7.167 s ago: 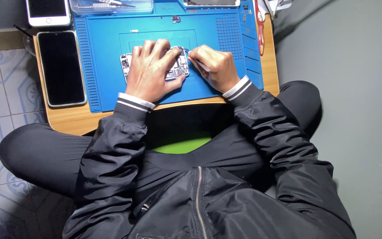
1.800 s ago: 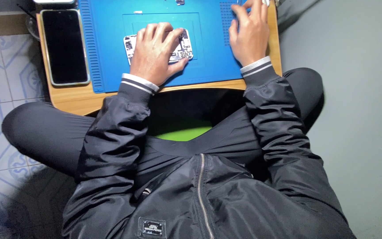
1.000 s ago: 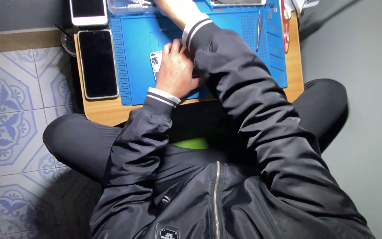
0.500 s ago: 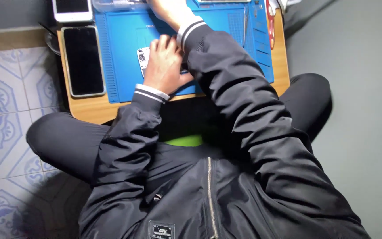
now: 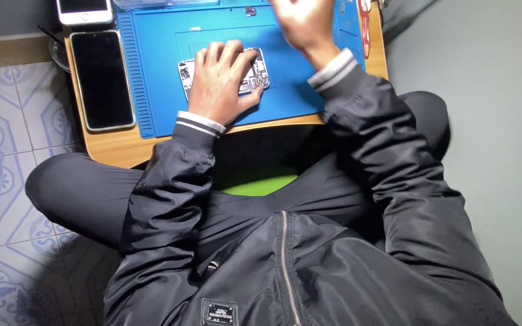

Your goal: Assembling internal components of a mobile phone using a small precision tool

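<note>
Here the left hand (image 5: 222, 81) lies flat, fingers spread, pressing on an opened phone (image 5: 255, 75) in the middle of the blue work mat (image 5: 158, 72). The right hand (image 5: 300, 24) hovers blurred above the mat's far edge; I cannot tell whether it grips anything. Beside the mat, 2 intact phones rest on the wooden table (image 5: 113, 148): a black one (image 5: 101, 78) and a white one (image 5: 83, 9).

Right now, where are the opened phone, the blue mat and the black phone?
opened phone (image 5: 260, 75), head view, exposed right end beside the fingers
blue mat (image 5: 291, 90), head view, bare lower right area
black phone (image 5: 102, 78), head view, screen middle
</note>
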